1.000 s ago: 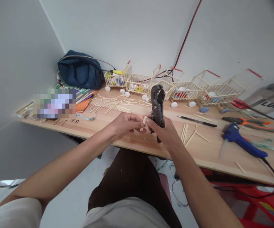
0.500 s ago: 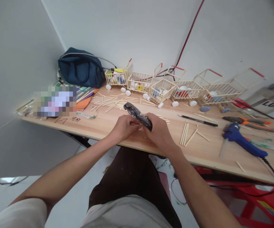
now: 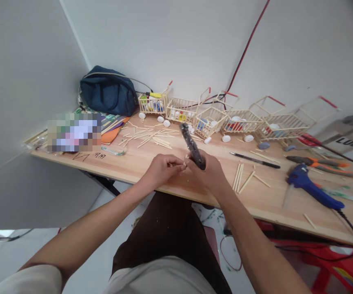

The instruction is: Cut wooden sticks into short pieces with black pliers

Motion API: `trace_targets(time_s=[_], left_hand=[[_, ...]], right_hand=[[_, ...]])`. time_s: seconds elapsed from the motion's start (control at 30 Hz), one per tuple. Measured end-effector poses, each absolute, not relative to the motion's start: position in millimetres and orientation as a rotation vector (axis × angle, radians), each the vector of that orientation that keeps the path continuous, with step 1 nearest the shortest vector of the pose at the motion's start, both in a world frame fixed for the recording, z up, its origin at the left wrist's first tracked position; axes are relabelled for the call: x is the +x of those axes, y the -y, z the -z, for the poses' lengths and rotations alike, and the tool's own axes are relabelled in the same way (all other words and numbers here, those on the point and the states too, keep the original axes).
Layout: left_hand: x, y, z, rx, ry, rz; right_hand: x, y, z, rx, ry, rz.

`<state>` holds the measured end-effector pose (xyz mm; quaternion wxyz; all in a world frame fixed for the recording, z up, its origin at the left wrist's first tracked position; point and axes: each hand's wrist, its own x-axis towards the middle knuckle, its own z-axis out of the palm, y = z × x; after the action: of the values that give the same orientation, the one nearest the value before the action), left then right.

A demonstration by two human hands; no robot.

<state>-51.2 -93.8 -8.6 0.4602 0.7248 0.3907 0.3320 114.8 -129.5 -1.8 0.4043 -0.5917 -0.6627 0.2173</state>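
My left hand (image 3: 163, 169) is closed in a pinch above the near part of the table, its fingertips on a small pale wooden bit (image 3: 185, 163). Close beside it, my right hand (image 3: 211, 173) is wrapped round a long black tool (image 3: 191, 145) with pale smears, which points up and away from me. Its exact kind does not show. The right thumb nearly meets the left fingertips, and cannot tell whether they touch. Beyond both hands lie loose thin wooden sticks (image 3: 163, 142), and a few more sticks (image 3: 240, 177) lie to the right.
Several small stick-built shopping carts (image 3: 211, 122) stand along the wall. A blue bag (image 3: 110, 92) sits at back left. Rightward lie a pen (image 3: 255, 160), orange-handled pliers (image 3: 320, 162) and a blue glue gun (image 3: 312, 185) with its cord over the table edge. A red stool (image 3: 326, 261) is below.
The black tool has swung from slanting left to nearly upright, its far end moving right. My hands have shifted slightly right, and the fingertips have come closer together.
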Motion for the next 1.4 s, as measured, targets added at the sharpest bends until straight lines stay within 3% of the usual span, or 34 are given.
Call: trace_targets(time_s=[0.23,0.47,0.8,1.4], left_hand=[[-62,109,0,1.439,-0.728,-0.632],[-56,123,-4,1.563,-0.935,-0.786],[-54,132,-4,1.646,-1.002,-0.953],[-49,119,-11,1.326,-0.867,-0.74]], right_hand=[[121,135,-11,-1.36,1.353,-1.049],[119,136,-9,-1.239,1.106,-1.302],[118,136,-9,-1.219,1.073,-1.331],[116,139,-13,-1.406,1.445,-0.999]])
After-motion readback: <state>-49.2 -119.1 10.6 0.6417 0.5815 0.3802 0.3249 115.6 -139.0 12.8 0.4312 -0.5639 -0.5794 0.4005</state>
